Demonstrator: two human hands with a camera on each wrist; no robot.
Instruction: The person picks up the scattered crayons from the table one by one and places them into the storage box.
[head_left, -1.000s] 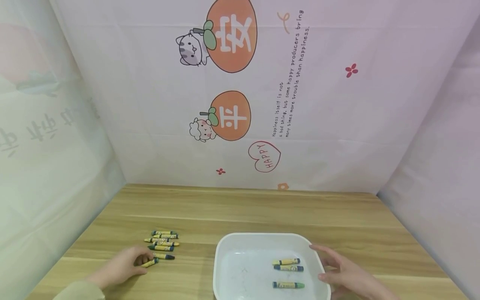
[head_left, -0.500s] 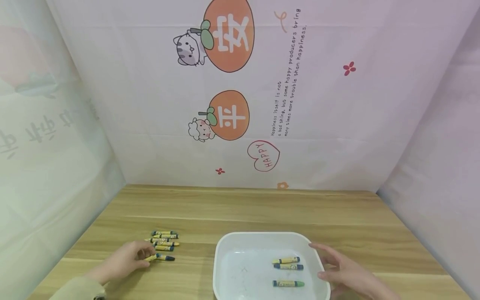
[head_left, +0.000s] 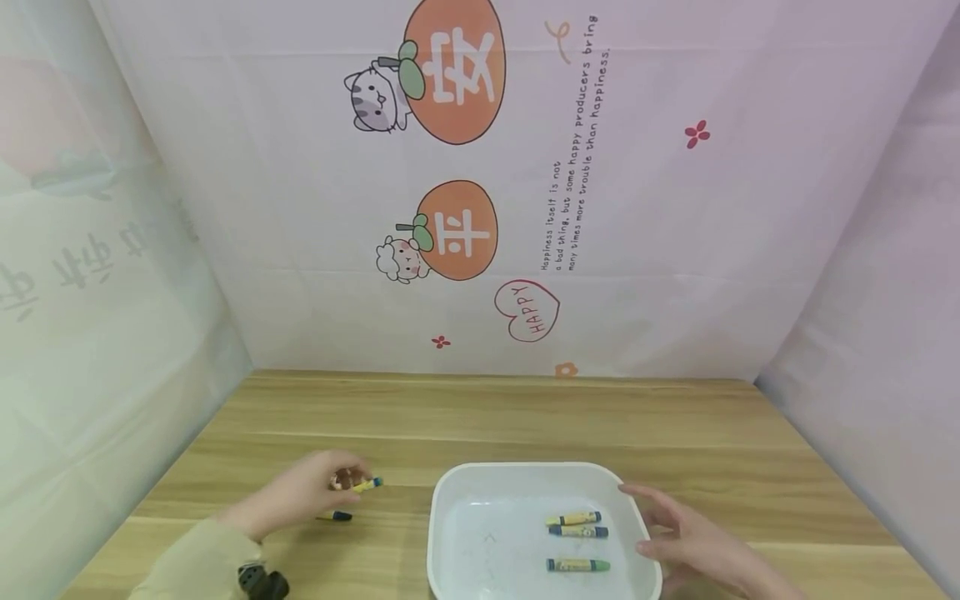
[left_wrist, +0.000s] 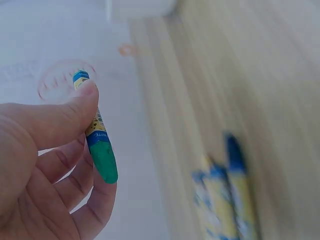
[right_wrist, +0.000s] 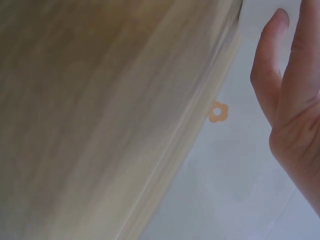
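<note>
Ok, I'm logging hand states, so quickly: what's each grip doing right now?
Left grip: closed, holding a green crayon.
Right grip: open, resting against the right side of the white tray.

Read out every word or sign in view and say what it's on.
"安": upper orange fruit
"平": lower orange fruit
"HAPPY": red heart
"Happiness itself is not a bad thing, but some happy producers bring many times more trouble than happiness.": back cloth
Too small or blurred: labels on held crayon, other crayons
Too faint: characters on left cloth
</note>
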